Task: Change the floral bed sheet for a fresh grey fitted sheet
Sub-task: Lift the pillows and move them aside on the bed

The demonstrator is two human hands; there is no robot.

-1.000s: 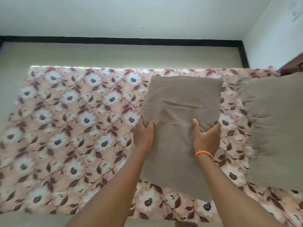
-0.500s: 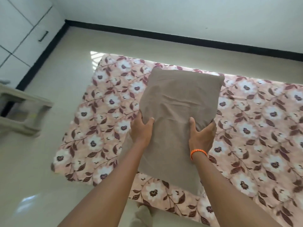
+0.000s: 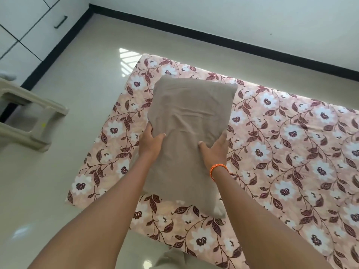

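pillow (image 3: 191,121) carried left toward mattress end | left hand (image 3: 150,143), right hand (image 3: 214,150) both grasping its sides | soft, light; sheet (image 3: 291,144) limp, likely best taken at corners

A glossy cream tiled floor (image 3: 81,78) with a black skirting strip (image 3: 213,38) along the white wall (image 3: 233,14). A beige plastic stool (image 3: 29,115) stands near white cabinet doors (image 3: 25,22) at left.
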